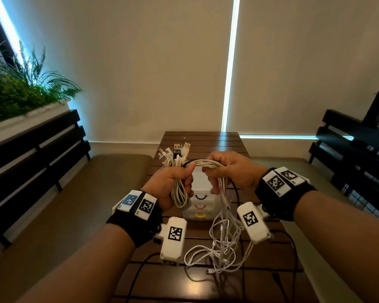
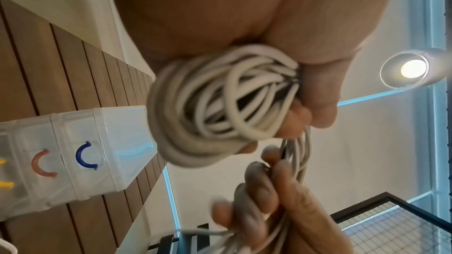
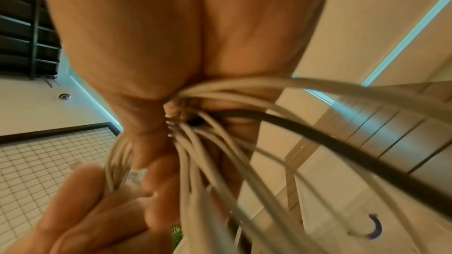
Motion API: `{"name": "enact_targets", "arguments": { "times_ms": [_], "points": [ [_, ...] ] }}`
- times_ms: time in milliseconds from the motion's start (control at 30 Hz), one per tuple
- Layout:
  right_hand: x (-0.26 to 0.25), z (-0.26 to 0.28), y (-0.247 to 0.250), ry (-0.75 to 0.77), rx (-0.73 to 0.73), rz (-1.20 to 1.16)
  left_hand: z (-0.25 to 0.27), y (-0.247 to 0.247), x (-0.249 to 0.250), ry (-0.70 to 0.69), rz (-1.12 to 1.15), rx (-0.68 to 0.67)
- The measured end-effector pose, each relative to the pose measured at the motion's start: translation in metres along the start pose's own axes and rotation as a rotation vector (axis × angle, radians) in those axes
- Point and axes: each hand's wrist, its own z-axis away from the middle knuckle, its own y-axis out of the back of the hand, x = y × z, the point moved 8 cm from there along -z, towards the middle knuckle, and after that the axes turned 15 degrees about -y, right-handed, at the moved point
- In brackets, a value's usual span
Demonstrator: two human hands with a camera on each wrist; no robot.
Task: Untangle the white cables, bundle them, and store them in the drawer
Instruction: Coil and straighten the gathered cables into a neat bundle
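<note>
Left hand [image 1: 171,182] fist curled round coiled white cables [image 1: 179,195], plugs [image 1: 177,149] sticking up above knuckles. Right hand [image 1: 230,171] fingers curled round same strands plus one black cable [image 3: 342,142]; short span bridges both hands above table [image 1: 206,138]. Loose cable ends [image 1: 221,243] hang from right hand into tangled heap near front edge of table. Small drawer unit [image 1: 200,206] stands mid-table below hands, drawers closed, blue handle [image 2: 85,154] on top one.

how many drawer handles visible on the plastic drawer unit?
3, stacked on the drawer unit front behind the cables: blue handle on top, red handle in the middle, yellow handle at the bottom. Hands and cables cover the unit's upper part, so more may be hidden.
</note>
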Motion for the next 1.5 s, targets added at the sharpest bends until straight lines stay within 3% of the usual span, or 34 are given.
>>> {"name": "enact_targets", "arguments": {
  "times_ms": [167,300,633,1167,1500],
  "points": [
    [0.004,0.002,-0.001,-0.038,0.104,0.134,-0.002,0.006,-0.006,0.009,0.009,0.053],
    [0.009,0.002,-0.009,-0.078,0.145,0.035,-0.003,0.007,-0.011,0.008,0.019,0.089],
    [0.019,0.005,-0.031,-0.171,0.137,-0.310,-0.004,0.002,-0.016,-0.010,-0.052,0.125],
    [0.030,-0.012,-0.030,-0.303,0.034,-0.248,0.001,-0.018,-0.017,-0.084,-0.058,0.032],
    [0.022,-0.020,-0.040,-0.326,-0.009,-0.150,-0.007,-0.001,-0.021,-0.156,-0.060,0.265]
  ]
}}
